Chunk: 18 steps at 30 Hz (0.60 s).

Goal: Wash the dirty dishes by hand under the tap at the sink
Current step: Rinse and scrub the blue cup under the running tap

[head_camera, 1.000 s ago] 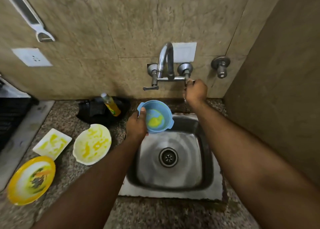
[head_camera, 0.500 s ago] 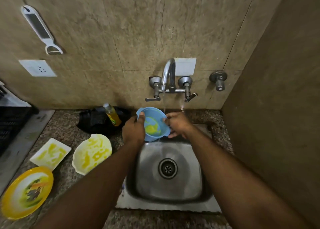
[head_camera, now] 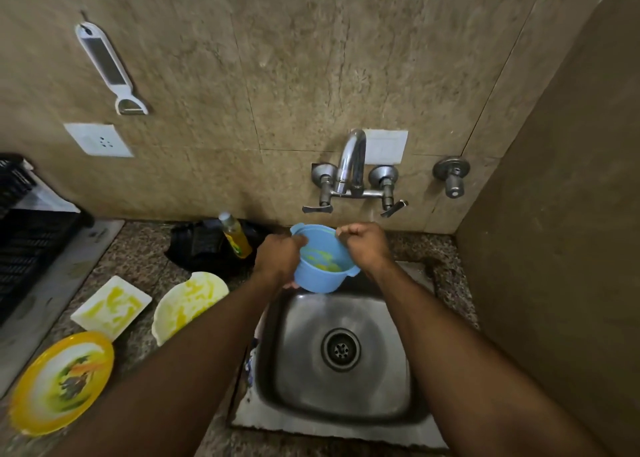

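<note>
Over the steel sink (head_camera: 412, 418), we grip the blue bowl (head_camera: 320, 278) under the tap (head_camera: 351, 158), left hand (head_camera: 277, 257) and right hand (head_camera: 369, 243) curled on its rim, and should tilt it so water sweeps the yellow residue out.

right hand (head_camera: 367, 245): off tap handle, now gripping blue bowl (head_camera: 320, 269) rim | bowl: tilted

One head-worn wide-angle view looks forward and steeply down, close over the sink (head_camera: 332, 418), facing the wall tap (head_camera: 351, 165), bench (head_camera: 138, 248) at left.
</note>
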Available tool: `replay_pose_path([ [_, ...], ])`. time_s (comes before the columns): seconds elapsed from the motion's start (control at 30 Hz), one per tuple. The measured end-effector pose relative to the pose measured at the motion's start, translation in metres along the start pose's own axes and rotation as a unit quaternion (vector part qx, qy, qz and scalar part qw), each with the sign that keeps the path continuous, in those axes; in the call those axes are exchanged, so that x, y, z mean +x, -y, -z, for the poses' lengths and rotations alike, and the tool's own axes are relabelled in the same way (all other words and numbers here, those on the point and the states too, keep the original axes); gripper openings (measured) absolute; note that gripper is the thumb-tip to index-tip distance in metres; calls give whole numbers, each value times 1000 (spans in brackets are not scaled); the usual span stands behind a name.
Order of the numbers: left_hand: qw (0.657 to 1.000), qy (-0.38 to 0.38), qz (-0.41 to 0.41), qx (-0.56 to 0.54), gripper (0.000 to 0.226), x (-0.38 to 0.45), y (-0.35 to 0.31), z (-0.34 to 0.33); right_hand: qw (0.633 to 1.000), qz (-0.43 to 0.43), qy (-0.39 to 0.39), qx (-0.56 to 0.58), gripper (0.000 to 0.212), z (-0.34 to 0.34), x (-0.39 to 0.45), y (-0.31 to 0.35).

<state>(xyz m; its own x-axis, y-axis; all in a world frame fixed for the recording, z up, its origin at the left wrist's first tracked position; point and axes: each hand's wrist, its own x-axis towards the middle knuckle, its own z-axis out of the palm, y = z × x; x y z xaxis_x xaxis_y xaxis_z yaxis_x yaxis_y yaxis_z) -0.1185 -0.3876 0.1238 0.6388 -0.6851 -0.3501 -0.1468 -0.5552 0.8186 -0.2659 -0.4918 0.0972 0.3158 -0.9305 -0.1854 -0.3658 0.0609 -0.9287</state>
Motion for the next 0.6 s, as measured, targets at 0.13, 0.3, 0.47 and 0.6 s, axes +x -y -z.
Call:
replay_pose_path([
  [0.13,999,18,26,-17,44,-6,-1,-5,996,8,-31,-86,30,12,1,0],
  [0.3,996,65,60,-27,23,-5,-6,0,988,9,128,-89,18,24,-9,5],
  [0.47,981,88,89,-151,25,-7,-21,-2,997,20,20,-70,23,15,6,9],
  [0.6,983,44,73,-160,27,-5,-22,-5,997,-26,-49,-54,30,15,12,13],
])
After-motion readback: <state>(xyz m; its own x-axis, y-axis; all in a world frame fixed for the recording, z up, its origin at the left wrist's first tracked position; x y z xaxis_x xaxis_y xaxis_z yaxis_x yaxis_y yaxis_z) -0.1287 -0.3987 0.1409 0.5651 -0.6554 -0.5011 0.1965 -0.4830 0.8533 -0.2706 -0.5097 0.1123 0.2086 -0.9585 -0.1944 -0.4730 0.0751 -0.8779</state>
